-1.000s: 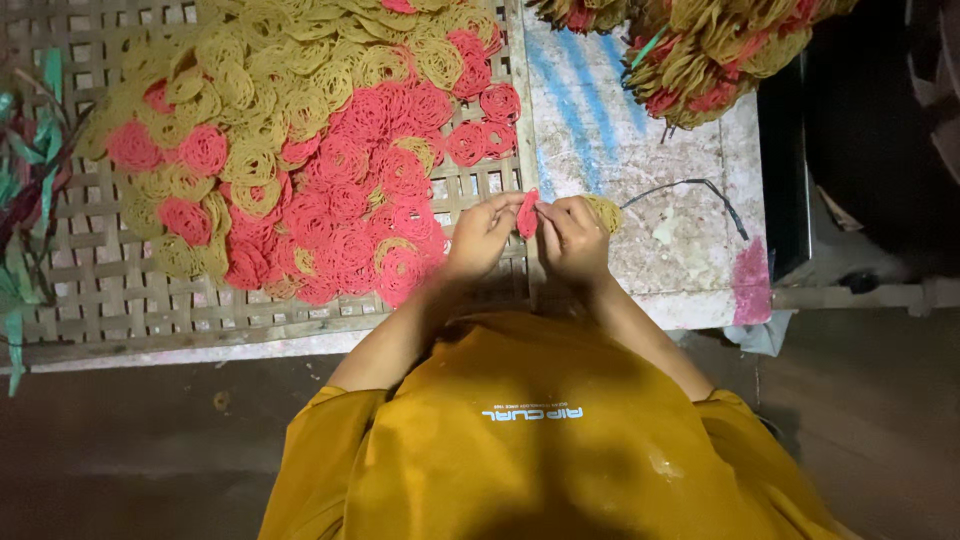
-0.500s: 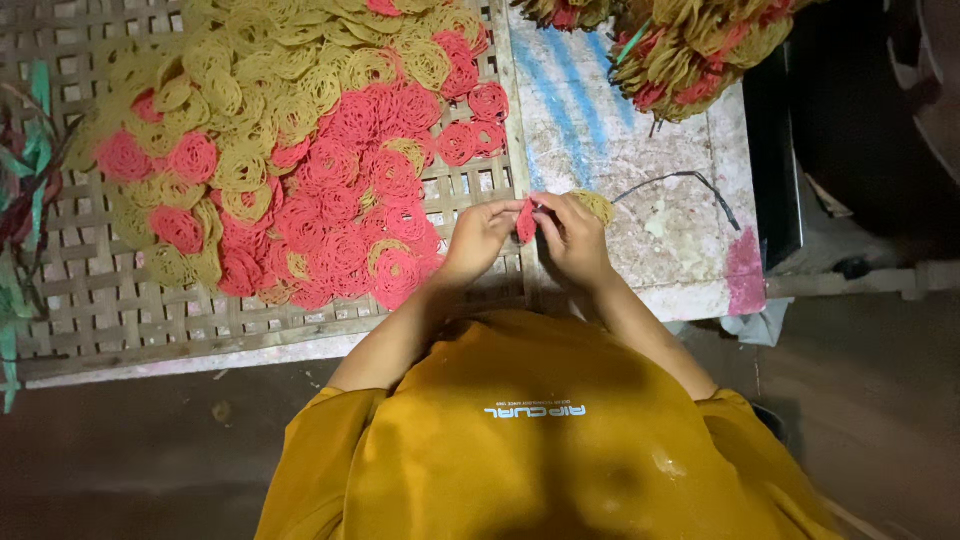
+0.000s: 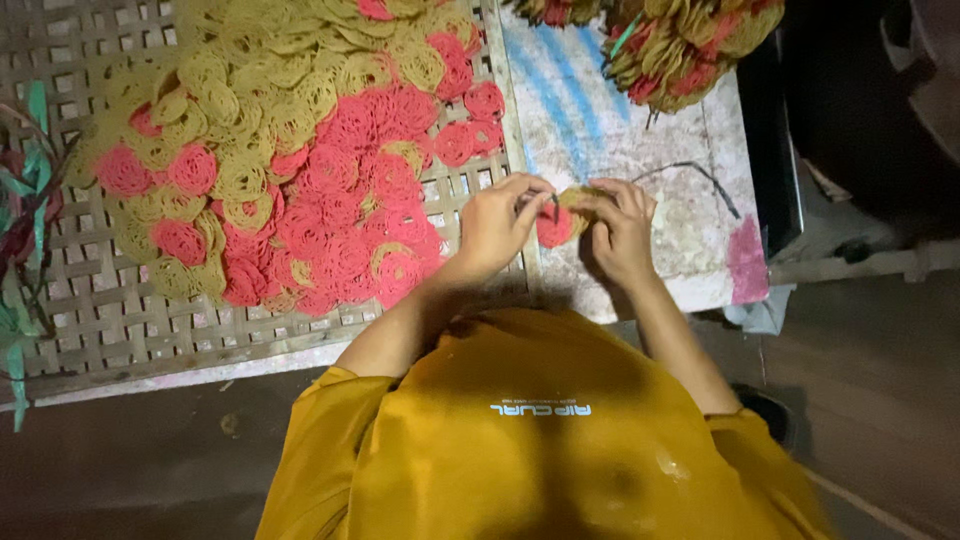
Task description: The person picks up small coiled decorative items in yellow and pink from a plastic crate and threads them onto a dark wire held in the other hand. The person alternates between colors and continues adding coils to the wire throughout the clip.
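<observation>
Pinching red coil disc: left hand, right hand; woven lattice tray, dim floor.

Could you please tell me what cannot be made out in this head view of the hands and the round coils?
- Small stack of coils between the left hand and right hand: the fingers hide most of it, so neither its count nor the grip shows.
- Bundled coils at the top: cut off by the frame edge.
- Green strips at the left: cut by the edge.
- Dark area on the right: too dim.
</observation>
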A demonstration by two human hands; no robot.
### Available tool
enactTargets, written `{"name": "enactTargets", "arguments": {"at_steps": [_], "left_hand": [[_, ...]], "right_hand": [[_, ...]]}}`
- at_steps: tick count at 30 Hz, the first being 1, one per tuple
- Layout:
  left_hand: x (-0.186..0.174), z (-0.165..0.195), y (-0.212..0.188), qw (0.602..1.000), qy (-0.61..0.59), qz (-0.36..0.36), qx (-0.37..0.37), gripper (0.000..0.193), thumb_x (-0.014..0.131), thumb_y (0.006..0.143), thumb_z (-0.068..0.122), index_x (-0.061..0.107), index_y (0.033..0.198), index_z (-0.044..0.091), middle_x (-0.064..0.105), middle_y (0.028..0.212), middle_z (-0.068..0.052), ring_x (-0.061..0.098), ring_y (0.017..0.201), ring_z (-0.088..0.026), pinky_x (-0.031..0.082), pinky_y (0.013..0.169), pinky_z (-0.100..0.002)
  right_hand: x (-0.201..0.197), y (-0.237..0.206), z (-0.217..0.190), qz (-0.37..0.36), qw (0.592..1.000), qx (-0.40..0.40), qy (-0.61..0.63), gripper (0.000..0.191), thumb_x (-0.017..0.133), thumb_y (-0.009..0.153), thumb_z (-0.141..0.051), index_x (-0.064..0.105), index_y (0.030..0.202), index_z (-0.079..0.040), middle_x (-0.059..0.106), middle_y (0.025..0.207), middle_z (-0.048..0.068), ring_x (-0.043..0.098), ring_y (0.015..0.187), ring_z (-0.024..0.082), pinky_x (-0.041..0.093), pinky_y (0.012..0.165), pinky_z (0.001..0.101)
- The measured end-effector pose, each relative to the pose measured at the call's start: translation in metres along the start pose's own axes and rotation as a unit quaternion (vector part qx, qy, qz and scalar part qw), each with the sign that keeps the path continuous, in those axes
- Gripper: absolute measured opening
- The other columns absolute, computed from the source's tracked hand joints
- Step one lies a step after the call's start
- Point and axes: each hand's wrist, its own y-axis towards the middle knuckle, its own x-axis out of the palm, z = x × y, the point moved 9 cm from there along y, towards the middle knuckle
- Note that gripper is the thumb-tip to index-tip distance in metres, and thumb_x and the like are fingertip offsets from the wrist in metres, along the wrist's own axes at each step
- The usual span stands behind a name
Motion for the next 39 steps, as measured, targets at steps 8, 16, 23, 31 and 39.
{"name": "enactTargets", "arguments": {"at_steps": [8, 16, 23, 31, 39], "left_hand": [[-0.002, -0.032, 0.021, 0.996, 0.06, 0.035, 0.053, 0.032, 0.072, 0.089, 0.011, 0.07, 0.12, 0.005, 0.072, 0.118, -0.016, 0.066, 0.114, -0.033, 0.053, 0.098, -0.042], [-0.056, -0.107, 0.05, 0.964, 0.252, 0.077, -0.047, 0.038, 0.061, 0.106, 0.013, 0.061, 0.143, 0.018, 0.069, 0.139, -0.009, 0.069, 0.124, -0.03, 0.055, 0.112, -0.042], [0.021, -0.128, 0.006, 0.851, -0.441, 0.009, -0.284, 0.042, 0.05, 0.103, 0.013, 0.053, 0.145, 0.008, 0.068, 0.131, -0.008, 0.068, 0.116, -0.019, 0.055, 0.101, -0.039], [0.045, -0.117, -0.009, 0.849, -0.478, -0.039, -0.224, 0.044, 0.043, 0.107, 0.012, 0.05, 0.15, 0.001, 0.066, 0.135, -0.011, 0.065, 0.121, -0.02, 0.052, 0.109, -0.039], [0.053, -0.108, -0.005, 0.867, -0.468, -0.062, -0.16, 0.044, 0.043, 0.11, 0.007, 0.045, 0.153, -0.002, 0.064, 0.138, -0.011, 0.063, 0.122, -0.017, 0.051, 0.11, -0.032]], "right_hand": [[0.054, 0.007, 0.041, 0.029, 0.875, 0.255, 0.411, 0.008, 0.062, 0.104, -0.001, 0.065, 0.109, 0.004, 0.073, 0.098, 0.007, 0.069, 0.088, 0.01, 0.057, 0.083, 0.0253], [0.04, 0.019, 0.021, 0.016, 0.936, 0.172, 0.306, 0.015, 0.07, 0.094, 0.001, 0.078, 0.107, 0.001, 0.069, 0.091, 0.006, 0.063, 0.077, 0.013, 0.051, 0.072, 0.0258], [0.041, 0.032, 0.007, 0.007, 0.975, 0.128, 0.183, 0.013, 0.074, 0.092, -0.004, 0.078, 0.105, -0.004, 0.074, 0.089, 0.011, 0.072, 0.076, 0.02, 0.054, 0.069, 0.0293], [0.048, 0.028, -0.006, -0.02, 0.998, 0.054, 0.036, 0.01, 0.074, 0.094, -0.014, 0.077, 0.094, -0.004, 0.069, 0.086, 0.016, 0.067, 0.078, 0.036, 0.052, 0.072, 0.0433], [0.049, 0.03, -0.015, -0.045, 0.998, 0.013, -0.039, 0.013, 0.072, 0.095, -0.019, 0.073, 0.091, -0.007, 0.066, 0.083, 0.014, 0.063, 0.079, 0.036, 0.047, 0.077, 0.0466]]}}
